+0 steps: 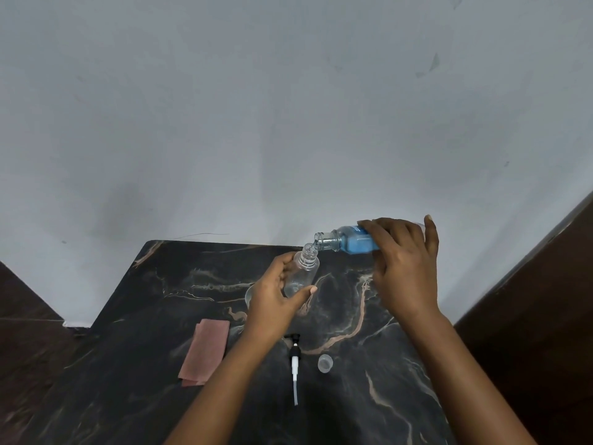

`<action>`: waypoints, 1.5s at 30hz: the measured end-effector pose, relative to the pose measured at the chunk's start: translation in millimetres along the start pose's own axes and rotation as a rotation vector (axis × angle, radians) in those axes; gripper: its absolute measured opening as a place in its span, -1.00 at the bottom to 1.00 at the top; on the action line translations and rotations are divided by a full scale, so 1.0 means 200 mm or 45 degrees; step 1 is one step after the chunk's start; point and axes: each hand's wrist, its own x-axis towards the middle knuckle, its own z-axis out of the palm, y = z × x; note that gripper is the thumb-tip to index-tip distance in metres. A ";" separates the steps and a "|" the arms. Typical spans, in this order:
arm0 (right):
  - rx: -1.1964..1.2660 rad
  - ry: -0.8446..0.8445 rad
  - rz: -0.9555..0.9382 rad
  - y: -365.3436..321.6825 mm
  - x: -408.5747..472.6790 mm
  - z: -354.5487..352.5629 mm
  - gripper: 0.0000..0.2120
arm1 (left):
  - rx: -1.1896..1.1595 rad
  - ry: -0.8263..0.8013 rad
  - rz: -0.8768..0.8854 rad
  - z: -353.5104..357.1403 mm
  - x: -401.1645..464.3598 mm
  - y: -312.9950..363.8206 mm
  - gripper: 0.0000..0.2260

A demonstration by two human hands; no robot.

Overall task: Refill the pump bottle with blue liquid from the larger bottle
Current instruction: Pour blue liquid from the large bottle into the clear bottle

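Note:
My left hand (274,298) grips the small clear pump bottle (301,273), which stands open-necked and tilted slightly to the right above the dark marble table (154,300). My right hand (402,261) holds the larger bottle of blue liquid (345,241) nearly on its side, its open mouth touching the small bottle's neck. Blue liquid fills the lower side of the larger bottle. The black and white pump head (295,364) with its tube lies flat on the table in front of me. A clear cap (325,363) stands beside it.
A folded pink cloth (205,351) lies on the table left of the pump head. A clear round object (250,297) shows partly behind my left hand. A grey wall rises right behind the table. Dark wooden surfaces flank it left and right.

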 end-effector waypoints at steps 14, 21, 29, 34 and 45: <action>-0.042 -0.022 -0.022 0.02 0.01 0.01 -0.52 | -0.017 -0.017 -0.057 0.03 0.01 -0.02 -0.45; -0.055 -0.027 -0.036 0.03 0.02 0.02 -0.51 | -0.022 -0.015 -0.062 0.03 0.02 -0.02 -0.46; -0.054 -0.022 -0.047 0.02 0.04 0.02 -0.52 | -0.037 0.006 -0.017 0.02 0.03 -0.01 -0.49; -0.061 -0.023 -0.058 0.01 0.05 0.02 -0.52 | -0.032 0.009 -0.022 0.01 0.03 -0.02 -0.48; -0.065 -0.027 -0.062 -0.02 0.05 0.01 -0.47 | -0.044 0.017 -0.011 0.00 0.03 -0.02 -0.49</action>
